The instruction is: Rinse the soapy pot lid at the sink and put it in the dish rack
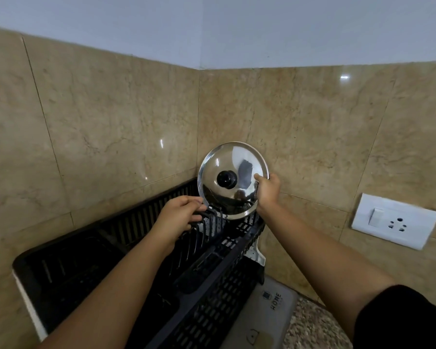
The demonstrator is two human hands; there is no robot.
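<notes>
**Lid held upright at the far end of the rack**

The pot lid (233, 180) stands nearly upright in the corner where the two tiled walls meet, its shiny domed top and black knob (227, 179) facing the camera. Its lower rim sits down at the far end of the black dish rack (212, 293), among the upright prongs there; whether the rim rests fully in a slot cannot be told.

The right hand (268, 191) grips the lid at its right edge, thumb pressed on the front face and the other fingers wrapped behind the rim, out of sight. The right arm ends in a dark sleeve (403, 321) at the lower right of the view.

The left hand (178, 217) lies on the rack just left of the lid's lower edge, fingers (195, 206) curled loosely and resting on the tops of the prongs, close to the rim. Whether they touch the lid is unclear.

The rack sits on a pale mat (267, 313) printed with the word HOME, laid on a speckled stone desk (315, 328). A white wall switch and socket plate (394, 220) is fixed to the tiles on the right, well apart from the lid.
</notes>
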